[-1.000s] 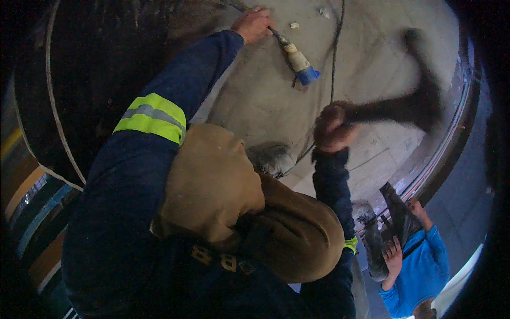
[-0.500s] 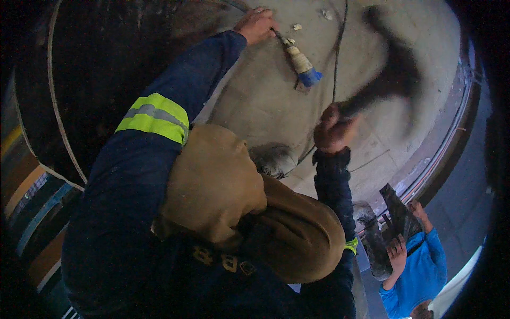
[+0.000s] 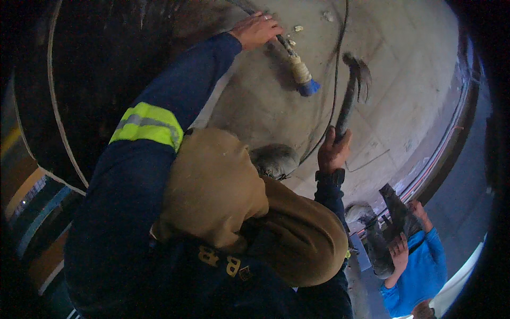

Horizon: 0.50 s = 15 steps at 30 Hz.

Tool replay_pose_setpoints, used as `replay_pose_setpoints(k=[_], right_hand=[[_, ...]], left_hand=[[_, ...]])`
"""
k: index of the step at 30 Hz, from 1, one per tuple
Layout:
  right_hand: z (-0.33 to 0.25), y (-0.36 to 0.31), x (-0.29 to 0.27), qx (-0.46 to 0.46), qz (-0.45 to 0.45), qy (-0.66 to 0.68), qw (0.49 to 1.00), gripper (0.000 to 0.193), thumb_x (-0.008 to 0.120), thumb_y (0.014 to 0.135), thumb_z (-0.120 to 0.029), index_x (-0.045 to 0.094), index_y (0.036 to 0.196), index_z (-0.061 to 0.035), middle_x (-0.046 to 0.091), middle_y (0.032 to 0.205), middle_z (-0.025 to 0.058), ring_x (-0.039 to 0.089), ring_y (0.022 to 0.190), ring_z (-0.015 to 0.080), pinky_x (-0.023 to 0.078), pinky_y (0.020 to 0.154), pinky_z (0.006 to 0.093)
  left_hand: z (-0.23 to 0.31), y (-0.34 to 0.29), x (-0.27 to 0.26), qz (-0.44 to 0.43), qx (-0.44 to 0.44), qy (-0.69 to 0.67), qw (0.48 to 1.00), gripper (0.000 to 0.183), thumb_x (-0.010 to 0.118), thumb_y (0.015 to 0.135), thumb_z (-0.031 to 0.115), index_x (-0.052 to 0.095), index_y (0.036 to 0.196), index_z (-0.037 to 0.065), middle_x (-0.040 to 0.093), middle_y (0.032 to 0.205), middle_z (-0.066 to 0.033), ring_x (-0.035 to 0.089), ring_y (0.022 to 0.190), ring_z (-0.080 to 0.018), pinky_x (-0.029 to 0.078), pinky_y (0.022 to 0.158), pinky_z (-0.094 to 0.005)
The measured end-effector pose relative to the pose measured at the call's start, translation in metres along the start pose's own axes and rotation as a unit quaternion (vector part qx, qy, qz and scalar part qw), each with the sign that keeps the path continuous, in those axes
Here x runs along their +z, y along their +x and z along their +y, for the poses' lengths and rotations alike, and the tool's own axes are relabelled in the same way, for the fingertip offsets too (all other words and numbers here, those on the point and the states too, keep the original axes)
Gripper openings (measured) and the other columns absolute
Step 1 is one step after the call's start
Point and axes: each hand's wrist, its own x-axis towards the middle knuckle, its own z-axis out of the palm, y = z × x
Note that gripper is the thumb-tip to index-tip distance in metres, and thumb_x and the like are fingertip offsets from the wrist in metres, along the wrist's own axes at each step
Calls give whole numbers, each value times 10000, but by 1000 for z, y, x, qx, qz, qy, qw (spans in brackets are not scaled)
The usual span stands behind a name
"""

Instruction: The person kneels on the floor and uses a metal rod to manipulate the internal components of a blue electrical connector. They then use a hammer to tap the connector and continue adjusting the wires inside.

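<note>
On the pale concrete floor, my left hand (image 3: 258,31) is closed round a dark cable (image 3: 285,44). A beige, ribbed end piece (image 3: 300,70) with a blue tip (image 3: 309,87) lies at that cable's lower end; it looks like a plug. My right hand (image 3: 333,151) grips the handle of a claw hammer (image 3: 348,103). The hammer's head points away from me, with its claw to the right, and is apart from the plug. Whether it touches the floor I cannot tell.
Another thin black cable (image 3: 336,80) crosses the floor between plug and hammer. Small pale crumbs (image 3: 298,28) lie near my left hand. My dusty dark shoe (image 3: 274,160) is below. At lower right sits a person in blue (image 3: 419,271). A large dark surface (image 3: 101,69) fills the left.
The hammer, blurred and raised at the right before, has come down and left and now shows sharply. My right hand has lowered slightly. The plug end has shifted a little.
</note>
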Motion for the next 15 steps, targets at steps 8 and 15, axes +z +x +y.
replay_pose_setpoints(k=[8, 15], right_hand=[[130, -35, 23, 67, 86, -161, 981, 343, 616, 932, -310, 525, 1122, -39, 664, 908, 180, 650, 751, 399, 493, 622, 466], [145, -29, 27, 18, 82, -126, 988, 397, 600, 939, -269, 500, 1219, -5, 581, 1126, 248, 573, 1032, 420, 478, 813, 470]], left_hand=[[24, -20, -103, 151, 54, -64, 985, 259, 694, 817, 184, 632, 1063, 131, 613, 1076, -46, 552, 1072, -259, 402, 960, -418], [59, -38, -187, 253, 80, -70, 962, 277, 741, 738, 50, 661, 1001, 81, 635, 1046, -86, 586, 973, -297, 448, 886, -422]])
